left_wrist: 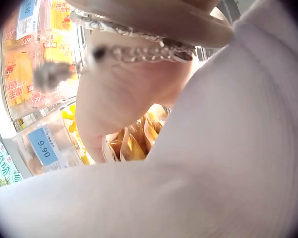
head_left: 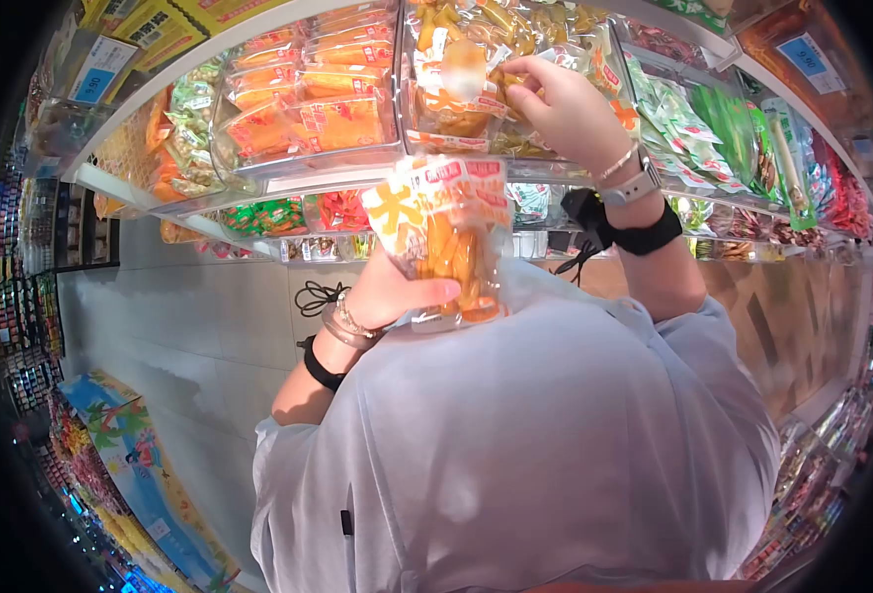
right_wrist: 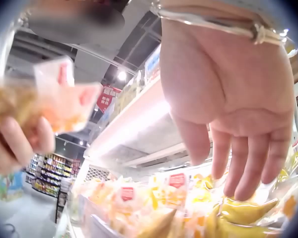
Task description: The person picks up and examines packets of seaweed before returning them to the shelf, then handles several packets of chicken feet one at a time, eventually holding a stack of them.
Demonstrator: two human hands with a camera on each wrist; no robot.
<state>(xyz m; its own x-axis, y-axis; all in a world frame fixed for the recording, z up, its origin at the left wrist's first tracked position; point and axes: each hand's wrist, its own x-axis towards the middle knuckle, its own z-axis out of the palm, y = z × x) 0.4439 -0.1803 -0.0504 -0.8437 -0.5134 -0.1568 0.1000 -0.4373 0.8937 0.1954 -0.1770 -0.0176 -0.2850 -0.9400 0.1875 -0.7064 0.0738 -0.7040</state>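
Note:
Against the front of the person's body, the left hand (head_left: 387,295) grips clear plastic snack bags (head_left: 456,247) with golden-brown, finger-like pieces inside. Its thumb lies across their front. More than one bag top shows in the right wrist view, where the bags (right_wrist: 69,101) fan apart. The right hand (head_left: 570,109) reaches over a shelf bin of similar bags. In its wrist view the right hand (right_wrist: 228,104) hangs palm to the camera, fingers extended down, with fingertips right at a golden bag (right_wrist: 246,210). Nothing shows between its thumb and fingers.
Left of that bin, a clear bin holds stacked orange bags (head_left: 342,119). Green and white packs (head_left: 668,138) fill the shelf to the right. A lower shelf (head_left: 268,215) carries more packets. Black cable (head_left: 318,296) hangs near the left wrist. A price tag (left_wrist: 44,145) reads 9.90.

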